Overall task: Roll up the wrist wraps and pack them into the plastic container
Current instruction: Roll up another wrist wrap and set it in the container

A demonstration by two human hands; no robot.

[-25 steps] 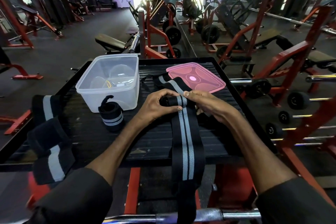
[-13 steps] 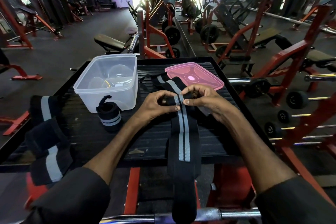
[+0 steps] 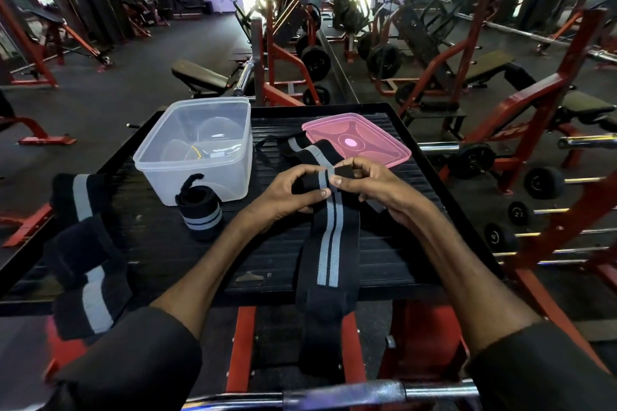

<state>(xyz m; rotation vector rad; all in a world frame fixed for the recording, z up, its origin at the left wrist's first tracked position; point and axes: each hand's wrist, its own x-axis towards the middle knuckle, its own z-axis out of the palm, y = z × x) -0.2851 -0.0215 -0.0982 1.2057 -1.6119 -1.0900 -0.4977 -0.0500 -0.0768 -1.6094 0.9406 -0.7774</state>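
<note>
A black wrist wrap (image 3: 329,253) with two grey stripes runs from my hands down over the near edge of the black platform (image 3: 160,243). My left hand (image 3: 290,195) and my right hand (image 3: 365,182) pinch its rolled far end between fingers and thumbs. A finished roll (image 3: 199,215) stands in front of the clear plastic container (image 3: 200,150), which holds no wraps. Another flat wrap (image 3: 302,148) lies behind my hands, partly under the pink lid (image 3: 357,140). More wraps (image 3: 85,264) hang over the platform's left edge.
The platform sits on a red frame with a steel bar (image 3: 334,394) across the bottom of the view. Red racks with weight plates and dumbbells (image 3: 544,182) stand to the right. Benches and machines fill the gym floor behind.
The roll between my hands has grown and lifted slightly. The wrap's hanging tail has been drawn up, so less of it dangles over the near edge.
</note>
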